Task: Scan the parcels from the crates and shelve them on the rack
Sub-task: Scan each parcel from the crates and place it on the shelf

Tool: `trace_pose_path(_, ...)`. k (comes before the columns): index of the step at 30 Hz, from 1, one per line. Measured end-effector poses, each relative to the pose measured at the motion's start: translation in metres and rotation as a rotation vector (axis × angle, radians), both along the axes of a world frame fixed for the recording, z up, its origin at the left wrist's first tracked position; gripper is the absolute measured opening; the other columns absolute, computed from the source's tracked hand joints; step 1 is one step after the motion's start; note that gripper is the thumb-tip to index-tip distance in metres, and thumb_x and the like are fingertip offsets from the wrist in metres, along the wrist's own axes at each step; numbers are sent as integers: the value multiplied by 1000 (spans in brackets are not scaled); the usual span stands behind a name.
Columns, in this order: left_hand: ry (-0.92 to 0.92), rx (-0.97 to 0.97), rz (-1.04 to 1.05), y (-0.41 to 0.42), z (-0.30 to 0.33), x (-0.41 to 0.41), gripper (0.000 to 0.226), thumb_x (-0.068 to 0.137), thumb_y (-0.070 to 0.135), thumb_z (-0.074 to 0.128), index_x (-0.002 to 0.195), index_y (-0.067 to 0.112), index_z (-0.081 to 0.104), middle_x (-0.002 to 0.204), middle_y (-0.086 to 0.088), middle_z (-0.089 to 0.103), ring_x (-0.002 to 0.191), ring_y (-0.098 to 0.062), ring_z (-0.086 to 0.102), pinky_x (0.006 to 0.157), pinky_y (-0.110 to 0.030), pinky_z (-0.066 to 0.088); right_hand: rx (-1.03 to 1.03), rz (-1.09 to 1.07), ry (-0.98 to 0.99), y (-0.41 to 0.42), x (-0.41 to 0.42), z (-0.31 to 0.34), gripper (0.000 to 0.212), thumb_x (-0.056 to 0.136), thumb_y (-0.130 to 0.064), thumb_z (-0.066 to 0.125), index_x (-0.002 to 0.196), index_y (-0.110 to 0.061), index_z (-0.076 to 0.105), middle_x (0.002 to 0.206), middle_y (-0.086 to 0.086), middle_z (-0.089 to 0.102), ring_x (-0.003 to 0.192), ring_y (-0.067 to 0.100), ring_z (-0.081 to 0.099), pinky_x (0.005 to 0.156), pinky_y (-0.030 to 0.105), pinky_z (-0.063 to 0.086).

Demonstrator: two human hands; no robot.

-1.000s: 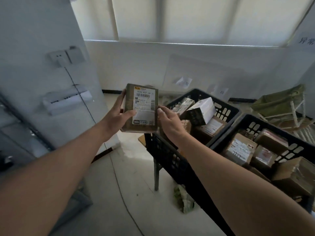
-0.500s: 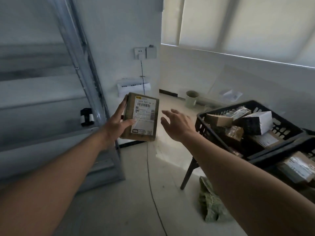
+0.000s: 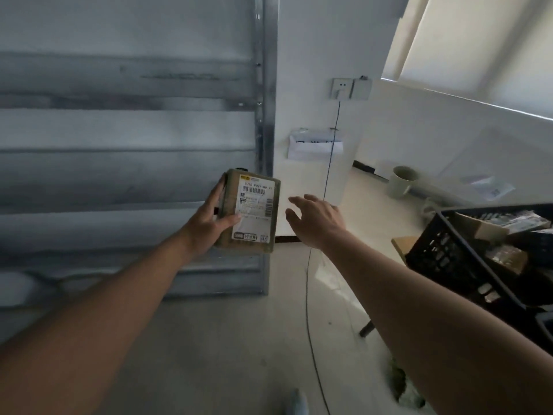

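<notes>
Left hand (image 3: pixel 209 224) grips 1 parcel (image 3: pixel 250 211) upright, label facing the camera, right in front of the rack (image 3: pixel 131 163). Right hand (image 3: pixel 317 220) hangs loose beside it, fingers spread, holding nothing. Crate (image 3: pixel 454 259) at far right.

You see a white wall socket (image 3: pixel 343 88) with a thin dark cable (image 3: pixel 331 163) hanging down, and a pale cylindrical mug (image 3: pixel 402 181) on the floor.
</notes>
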State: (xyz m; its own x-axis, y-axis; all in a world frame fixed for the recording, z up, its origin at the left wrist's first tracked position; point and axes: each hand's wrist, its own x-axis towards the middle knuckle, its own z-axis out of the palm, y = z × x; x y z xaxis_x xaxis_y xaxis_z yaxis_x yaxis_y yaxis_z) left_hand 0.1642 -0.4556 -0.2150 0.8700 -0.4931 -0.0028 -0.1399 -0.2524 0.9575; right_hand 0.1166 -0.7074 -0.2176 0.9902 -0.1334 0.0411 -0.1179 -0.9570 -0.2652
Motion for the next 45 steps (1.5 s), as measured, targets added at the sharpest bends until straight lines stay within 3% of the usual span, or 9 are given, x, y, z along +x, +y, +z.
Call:
trace_pose_path(5,0,-5,94,29,-15,43,87,103,25,64,135,88,13,121,34,57,104,0,65,93,-35,56,44,83,12,22,59,-20,46,111,-46,46,152,-26,53,142,7,62,119,28,64,86,37,40)
trace_pose_path(8,7,-6,148,36,-26,79,86,103,26,63,139,84,11,140,18,56,119,-13,61,100,-42,52,98,130,50,28,105,-37,46,111,-43,47,153,-24,51,143,8,61,117,26,64,85,33,46)
trace_pose_path(12,-8,-6,209,46,-48,134,91,103,23,64,148,76,6,149,12,49,117,-5,59,79,-15,57,217,150,120,37,173,-62,47,111,-37,49,155,-21,48,146,13,59,119,28,65,79,30,50)
trace_pose_path(15,8,-6,277,56,-66,172,92,103,18,63,156,66,6,150,8,52,119,-7,61,79,-13,57,256,144,152,50,217,-76,49,111,-37,51,157,-22,46,148,13,58,124,29,63,88,35,54)
trace_pose_path(21,17,30,333,80,-90,240,87,104,15,61,156,62,9,125,34,53,97,28,58,73,-4,52,207,139,216,76,296,-101,44,109,-39,51,149,-23,53,142,11,61,119,30,64,92,44,58)
trace_pose_path(24,-25,70,347,93,-99,277,84,104,14,61,158,55,12,119,41,46,104,27,51,87,-8,51,179,112,234,88,333,-114,43,109,-37,49,149,-20,53,137,12,62,112,29,65,88,42,58)
trace_pose_path(26,-80,101,320,102,-106,300,82,105,20,61,157,55,9,124,27,41,115,23,41,99,-18,48,166,84,249,96,354,-122,46,109,-37,49,152,-21,50,141,14,60,115,31,65,90,44,59)
trace_pose_path(30,-77,141,216,123,-126,345,82,99,46,55,159,58,-1,151,-2,32,150,-23,26,121,-59,36,148,-1,272,114,389,-135,48,107,-37,53,153,-23,48,143,14,58,118,33,65,94,49,59)
trace_pose_path(45,-153,146,3,149,-179,450,79,108,26,54,156,66,6,159,5,20,147,-20,31,102,-41,58,36,-203,297,120,465,-204,55,108,-46,49,161,-33,39,153,19,43,129,40,52,105,56,50)
